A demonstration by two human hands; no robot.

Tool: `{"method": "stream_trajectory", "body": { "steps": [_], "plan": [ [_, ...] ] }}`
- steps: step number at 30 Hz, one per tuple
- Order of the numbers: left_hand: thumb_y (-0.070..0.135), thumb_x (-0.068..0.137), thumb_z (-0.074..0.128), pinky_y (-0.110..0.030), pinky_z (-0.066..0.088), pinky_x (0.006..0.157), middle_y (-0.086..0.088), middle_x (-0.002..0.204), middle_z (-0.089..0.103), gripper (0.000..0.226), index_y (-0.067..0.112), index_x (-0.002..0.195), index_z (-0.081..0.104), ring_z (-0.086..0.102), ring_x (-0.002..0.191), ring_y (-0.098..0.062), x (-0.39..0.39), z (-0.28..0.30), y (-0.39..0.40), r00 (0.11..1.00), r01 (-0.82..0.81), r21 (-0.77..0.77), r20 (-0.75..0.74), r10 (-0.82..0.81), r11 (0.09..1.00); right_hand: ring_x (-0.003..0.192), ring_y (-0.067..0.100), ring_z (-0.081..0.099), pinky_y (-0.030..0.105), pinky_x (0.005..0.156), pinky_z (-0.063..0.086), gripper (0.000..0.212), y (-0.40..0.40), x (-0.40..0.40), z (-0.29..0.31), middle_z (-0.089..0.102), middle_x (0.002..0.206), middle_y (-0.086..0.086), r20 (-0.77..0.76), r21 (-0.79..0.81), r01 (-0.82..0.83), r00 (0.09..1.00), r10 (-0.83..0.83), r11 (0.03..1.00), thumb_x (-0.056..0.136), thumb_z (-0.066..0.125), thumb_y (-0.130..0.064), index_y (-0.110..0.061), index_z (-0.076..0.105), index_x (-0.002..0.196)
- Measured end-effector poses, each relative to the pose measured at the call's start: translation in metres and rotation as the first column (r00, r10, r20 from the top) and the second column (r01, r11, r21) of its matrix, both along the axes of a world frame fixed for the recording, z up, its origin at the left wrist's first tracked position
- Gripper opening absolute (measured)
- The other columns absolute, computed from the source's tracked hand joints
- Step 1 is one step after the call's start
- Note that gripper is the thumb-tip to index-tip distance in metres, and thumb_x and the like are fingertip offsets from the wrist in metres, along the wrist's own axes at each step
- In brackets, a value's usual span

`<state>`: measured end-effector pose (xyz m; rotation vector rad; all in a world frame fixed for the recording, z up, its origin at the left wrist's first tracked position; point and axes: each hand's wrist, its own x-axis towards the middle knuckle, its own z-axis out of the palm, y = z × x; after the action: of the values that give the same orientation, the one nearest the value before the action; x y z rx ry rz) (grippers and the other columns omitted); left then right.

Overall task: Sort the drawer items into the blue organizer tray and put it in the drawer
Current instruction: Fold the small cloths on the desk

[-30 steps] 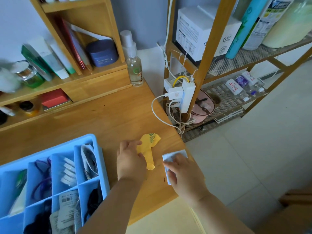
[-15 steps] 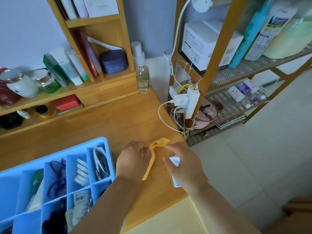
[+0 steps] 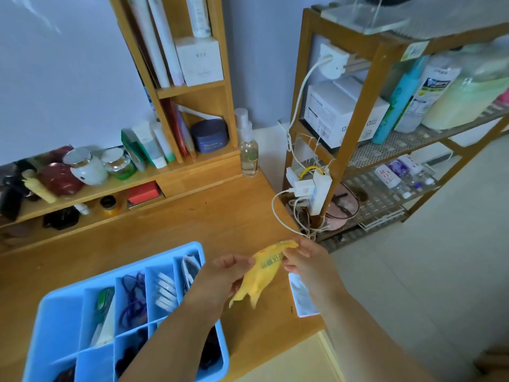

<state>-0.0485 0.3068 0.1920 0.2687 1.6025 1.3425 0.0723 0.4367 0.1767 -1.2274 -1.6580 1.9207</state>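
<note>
Both hands pinch the yellow packet (image 3: 261,271), left hand (image 3: 223,279) and right hand (image 3: 308,260); blue organizer tray (image 3: 55,312) mostly filled, white sachet (image 3: 303,296) waits on table (image 3: 192,224), drawer unseen.

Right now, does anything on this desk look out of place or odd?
One thing: a white packet lies at the desk's right edge, one corner seemingly past it, outside the blue organizer tray. Both hands, left and right, hold a crumpled yellow wrapper above the desk.
</note>
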Motion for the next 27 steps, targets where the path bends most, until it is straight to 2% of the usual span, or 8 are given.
{"method": "stream_trajectory", "body": {
  "steps": [5, 8, 10, 12, 17, 22, 25, 27],
  "plan": [
    [0.03, 0.081, 0.073, -0.019, 0.038, 0.055, -0.001, 0.06, 0.057, 0.024, 0.017, 0.062, 0.066, 0.047, 0.055, -0.012, 0.007, 0.013, -0.001, 0.989, 0.041, 0.018, -0.144, -0.038, 0.999, 0.089, 0.028, 0.069, 0.042, 0.089, 0.052, 0.013, -0.01, -0.006, 0.01, 0.07, 0.096, 0.015, -0.145, -0.42, 0.063, 0.98, -0.135, 0.905, 0.096, 0.05, -0.013, -0.008, 0.06, 0.104],
    [0.048, 0.073, 0.075, -0.035, 0.04, 0.064, -0.009, 0.067, 0.054, 0.032, 0.017, 0.068, 0.067, 0.045, 0.065, -0.021, 0.009, 0.014, 0.001, 0.988, 0.02, 0.044, -0.153, -0.013, 0.999, 0.102, 0.028, 0.066, 0.038, 0.087, 0.051, 0.035, -0.021, -0.007, 0.014, 0.07, 0.107, 0.016, -0.175, -0.573, 0.024, 0.973, -0.152, 0.819, 0.096, 0.047, -0.035, -0.007, 0.056, 0.114],
    [0.055, 0.068, 0.075, -0.05, 0.048, 0.076, -0.014, 0.072, 0.06, 0.038, 0.018, 0.071, 0.068, 0.052, 0.07, -0.026, 0.011, 0.015, 0.003, 0.993, -0.005, 0.06, -0.118, 0.012, 0.998, 0.104, 0.027, 0.065, 0.038, 0.089, 0.048, 0.048, -0.026, -0.005, 0.012, 0.071, 0.109, 0.012, -0.152, -0.551, -0.053, 0.988, -0.037, 0.833, 0.091, 0.046, -0.05, -0.01, 0.057, 0.116],
    [0.059, 0.064, 0.073, -0.049, 0.05, 0.084, -0.012, 0.074, 0.065, 0.045, 0.015, 0.072, 0.067, 0.057, 0.073, -0.026, 0.012, 0.013, 0.005, 0.992, -0.033, 0.047, -0.12, 0.038, 0.998, 0.106, 0.026, 0.064, 0.039, 0.094, 0.046, 0.054, -0.03, -0.001, 0.007, 0.07, 0.11, 0.009, -0.144, -0.461, -0.182, 0.981, 0.13, 0.868, 0.082, 0.054, -0.056, -0.016, 0.06, 0.117],
    [0.072, 0.055, 0.066, -0.037, 0.039, 0.067, -0.009, 0.068, 0.049, 0.071, 0.004, 0.075, 0.061, 0.044, 0.065, -0.02, 0.015, 0.007, 0.003, 0.974, -0.078, -0.01, -0.216, 0.074, 0.997, 0.092, 0.018, 0.065, 0.032, 0.084, 0.048, 0.033, -0.038, 0.008, 0.001, 0.07, 0.096, 0.004, -0.163, -0.394, -0.319, 0.947, 0.276, 0.862, 0.084, 0.062, -0.043, -0.017, 0.066, 0.103],
    [0.043, 0.084, 0.065, -0.028, 0.035, 0.059, 0.0, 0.058, 0.043, 0.035, 0.022, 0.058, 0.056, 0.039, 0.058, -0.014, 0.016, 0.004, 0.004, 0.968, -0.087, -0.05, -0.242, 0.073, 0.995, 0.065, 0.008, 0.063, 0.024, 0.059, 0.047, 0.019, -0.04, 0.007, -0.005, 0.067, 0.069, -0.005, -0.04, -0.376, -0.234, 0.971, 0.236, 0.897, 0.096, 0.05, -0.026, -0.015, 0.066, 0.097],
    [0.029, 0.084, 0.069, -0.034, 0.04, 0.062, 0.0, 0.057, 0.043, 0.036, 0.025, 0.052, 0.053, 0.04, 0.06, -0.018, 0.01, -0.002, -0.001, 0.977, -0.121, -0.066, -0.184, 0.107, 0.99, 0.096, 0.021, 0.064, 0.036, 0.077, 0.052, 0.027, -0.028, 0.007, -0.016, 0.069, 0.104, 0.004, -0.018, -0.518, 0.021, 0.999, -0.036, 0.855, 0.095, 0.052, -0.029, -0.018, 0.057, 0.119],
    [0.016, 0.082, 0.072, -0.038, 0.047, 0.067, -0.001, 0.061, 0.05, 0.029, 0.023, 0.06, 0.054, 0.048, 0.064, -0.019, 0.005, -0.003, -0.006, 0.975, -0.172, -0.066, -0.152, 0.161, 0.983, 0.104, 0.025, 0.062, 0.041, 0.083, 0.052, 0.034, -0.021, 0.01, -0.019, 0.066, 0.115, 0.005, 0.001, -0.579, 0.115, 0.99, -0.14, 0.807, 0.092, 0.056, -0.032, -0.022, 0.053, 0.125]
  ]
}}
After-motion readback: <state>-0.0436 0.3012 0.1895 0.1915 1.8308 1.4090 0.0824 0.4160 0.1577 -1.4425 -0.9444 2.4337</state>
